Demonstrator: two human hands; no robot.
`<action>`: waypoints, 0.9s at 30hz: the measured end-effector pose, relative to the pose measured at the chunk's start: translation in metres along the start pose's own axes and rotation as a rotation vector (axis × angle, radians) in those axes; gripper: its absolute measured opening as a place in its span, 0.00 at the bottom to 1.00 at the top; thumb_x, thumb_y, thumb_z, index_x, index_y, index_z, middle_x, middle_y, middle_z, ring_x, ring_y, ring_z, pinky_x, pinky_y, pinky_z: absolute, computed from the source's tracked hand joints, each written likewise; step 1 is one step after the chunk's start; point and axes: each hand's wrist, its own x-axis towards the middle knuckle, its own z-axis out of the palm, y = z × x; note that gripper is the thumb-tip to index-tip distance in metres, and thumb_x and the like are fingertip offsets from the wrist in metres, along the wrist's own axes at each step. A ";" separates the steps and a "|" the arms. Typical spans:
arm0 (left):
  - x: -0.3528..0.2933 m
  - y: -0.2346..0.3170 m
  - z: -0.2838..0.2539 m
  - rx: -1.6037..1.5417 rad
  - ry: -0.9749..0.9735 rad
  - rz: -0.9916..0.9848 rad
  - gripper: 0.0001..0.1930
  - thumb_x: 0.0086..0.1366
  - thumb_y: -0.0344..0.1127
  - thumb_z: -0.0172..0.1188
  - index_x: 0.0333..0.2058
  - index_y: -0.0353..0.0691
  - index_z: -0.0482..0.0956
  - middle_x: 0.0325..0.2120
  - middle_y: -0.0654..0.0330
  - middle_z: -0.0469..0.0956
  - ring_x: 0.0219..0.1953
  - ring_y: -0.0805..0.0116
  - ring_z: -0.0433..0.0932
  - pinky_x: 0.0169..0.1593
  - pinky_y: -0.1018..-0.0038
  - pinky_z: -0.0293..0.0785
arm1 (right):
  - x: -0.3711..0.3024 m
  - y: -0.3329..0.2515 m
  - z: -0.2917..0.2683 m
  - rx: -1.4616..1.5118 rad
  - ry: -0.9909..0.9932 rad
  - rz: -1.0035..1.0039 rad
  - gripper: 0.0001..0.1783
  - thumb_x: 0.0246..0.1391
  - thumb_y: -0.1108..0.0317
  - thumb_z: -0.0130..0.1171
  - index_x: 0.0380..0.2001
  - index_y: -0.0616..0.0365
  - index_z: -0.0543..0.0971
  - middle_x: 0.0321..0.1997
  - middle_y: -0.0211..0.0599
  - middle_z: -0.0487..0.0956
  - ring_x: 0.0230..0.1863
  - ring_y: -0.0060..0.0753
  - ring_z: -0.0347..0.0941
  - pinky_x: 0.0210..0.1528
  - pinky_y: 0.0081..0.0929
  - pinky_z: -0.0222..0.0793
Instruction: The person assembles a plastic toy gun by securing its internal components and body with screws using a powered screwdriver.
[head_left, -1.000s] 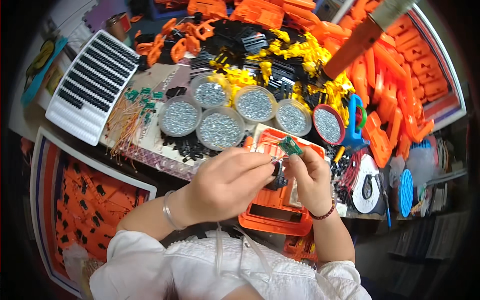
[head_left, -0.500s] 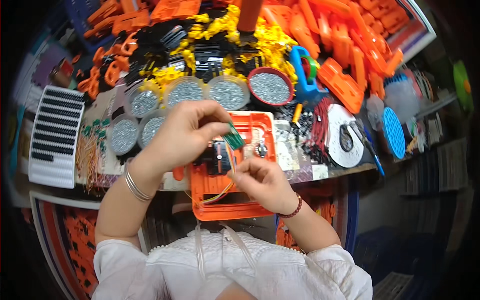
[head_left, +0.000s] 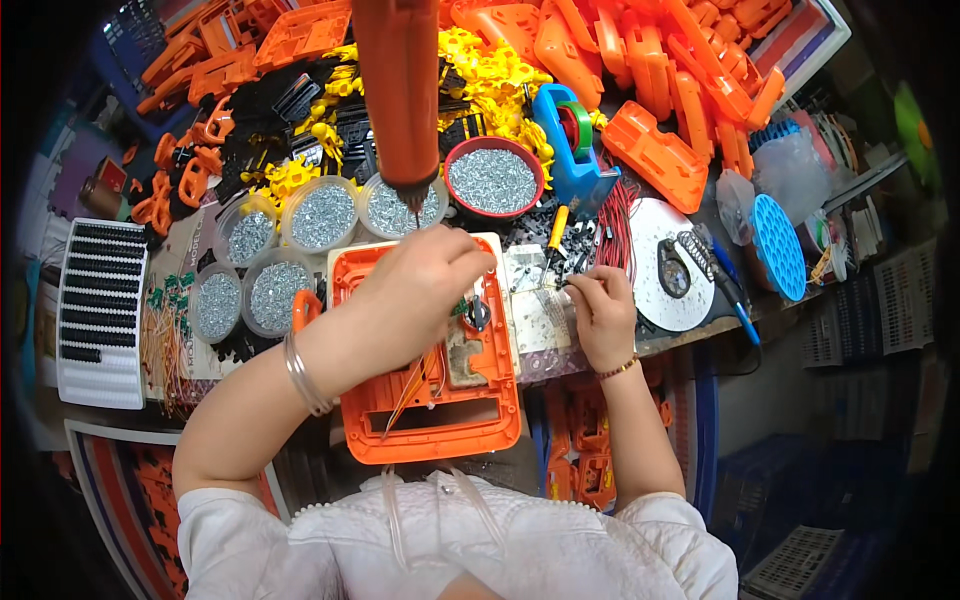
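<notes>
An orange plastic housing lies open-side up before me, with thin coloured wires running inside it. My left hand reaches over its upper half, fingers bent down and closed. A sliver of green circuit board shows under those fingers; the rest is hidden. Close by in the housing is a dark round part. To the right, my right hand pinches a small black part beside a scatter of little black pieces.
A reddish-orange power screwdriver hangs bit-down just above my left hand. Several tubs of screws, one a red bowl, stand behind. A blue tape dispenser, red wires, a white disc and a soldering iron lie right.
My right hand has left the wires and moved right to the small black pieces. My left hand has lowered the green circuit board into the housing. The screwdriver now looms larger in view.
</notes>
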 end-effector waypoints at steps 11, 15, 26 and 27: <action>0.029 0.028 0.021 -0.390 -0.022 -0.223 0.10 0.66 0.36 0.49 0.33 0.34 0.72 0.24 0.46 0.73 0.30 0.44 0.74 0.34 0.57 0.70 | 0.053 -0.038 -0.050 -0.093 0.306 -0.061 0.20 0.54 0.77 0.54 0.51 0.67 0.68 0.49 0.43 0.74 0.47 0.38 0.72 0.54 0.31 0.66; 0.027 0.031 0.022 -0.385 0.031 -0.223 0.09 0.65 0.35 0.49 0.31 0.34 0.70 0.22 0.45 0.72 0.29 0.43 0.74 0.33 0.56 0.68 | 0.060 -0.024 -0.024 0.105 -0.096 -0.328 0.13 0.49 0.77 0.52 0.38 0.55 0.79 0.32 0.36 0.79 0.38 0.38 0.78 0.51 0.38 0.69; 0.007 0.022 0.008 -0.499 -0.044 -0.180 0.08 0.64 0.33 0.51 0.34 0.33 0.74 0.26 0.49 0.74 0.32 0.50 0.75 0.36 0.61 0.71 | 0.140 0.189 0.039 -0.494 -0.048 0.580 0.12 0.55 0.65 0.55 0.42 0.58 0.76 0.42 0.51 0.74 0.45 0.53 0.73 0.45 0.43 0.69; 0.007 0.019 0.006 -0.481 0.002 -0.143 0.09 0.65 0.33 0.51 0.35 0.33 0.74 0.27 0.49 0.74 0.32 0.51 0.75 0.36 0.62 0.72 | 0.143 0.185 0.034 -0.504 -0.075 0.641 0.14 0.55 0.65 0.55 0.43 0.58 0.75 0.42 0.51 0.74 0.46 0.55 0.72 0.45 0.43 0.69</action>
